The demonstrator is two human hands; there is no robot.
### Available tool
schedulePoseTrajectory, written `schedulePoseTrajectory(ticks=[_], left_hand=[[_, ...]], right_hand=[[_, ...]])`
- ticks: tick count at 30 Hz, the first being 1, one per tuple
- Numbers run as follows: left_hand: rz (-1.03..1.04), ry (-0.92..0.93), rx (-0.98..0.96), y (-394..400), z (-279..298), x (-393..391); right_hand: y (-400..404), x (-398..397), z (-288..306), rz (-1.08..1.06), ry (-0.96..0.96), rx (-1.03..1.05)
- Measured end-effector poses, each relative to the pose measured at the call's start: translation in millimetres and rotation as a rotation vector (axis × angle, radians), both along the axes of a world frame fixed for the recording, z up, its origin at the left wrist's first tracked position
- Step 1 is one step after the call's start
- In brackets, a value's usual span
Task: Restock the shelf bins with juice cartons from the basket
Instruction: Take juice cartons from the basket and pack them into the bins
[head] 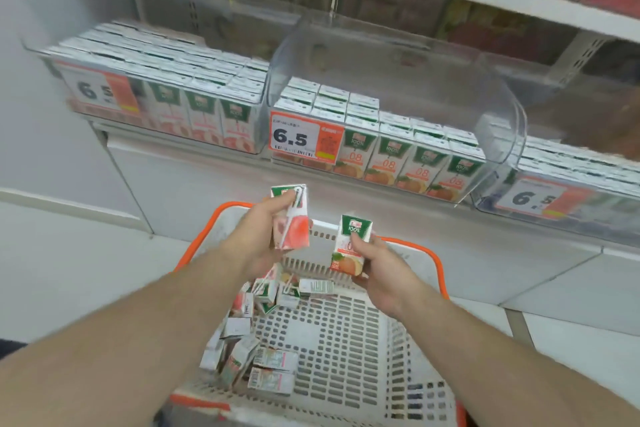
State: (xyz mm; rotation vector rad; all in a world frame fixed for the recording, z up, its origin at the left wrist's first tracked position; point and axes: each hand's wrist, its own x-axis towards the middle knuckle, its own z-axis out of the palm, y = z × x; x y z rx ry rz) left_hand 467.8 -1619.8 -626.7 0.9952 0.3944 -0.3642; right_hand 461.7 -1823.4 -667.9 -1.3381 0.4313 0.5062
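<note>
Above an orange-rimmed white shopping basket, a person's two bare forearms reach forward toward a shop shelf. Each hand holds one small juice carton, lifted clear of the basket and not yet at the shelf.

Left hand: its fingers are wrapped round a pink carton, held upright with its back and attached straw facing the camera. The wrist bends inward, tilting the carton slightly.

Right hand: it holds an orange-fruit carton from below and behind, thumb across the front, so the green label marked 100% faces forward. That facing matches the cartons already shelved, which probably explains the hold.

Straight ahead, the middle clear plastic bin stands with its curved lid raised. Inside, orange-fruit cartons stand upright in rows, labels outward, with empty space behind on the right. This looks like the spot for the right hand's carton. A price tag reading 6.5 is fixed to the bin's front.

To the left, another clear bin is packed with pink-labelled cartons, seemingly the place for the left hand's carton. A third bin shows partly at right.

Loose cartons lie jumbled along the basket's left side, so restocking appears unfinished.
</note>
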Motion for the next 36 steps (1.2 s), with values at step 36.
schedulePoseTrajectory(ticks=[36], left_hand=[[-0.293, -0.552, 0.183, -17.0, 125.6, 17.7]], right_hand=[[-0.8, 15.0, 182.8, 0.060, -1.113, -0.583]])
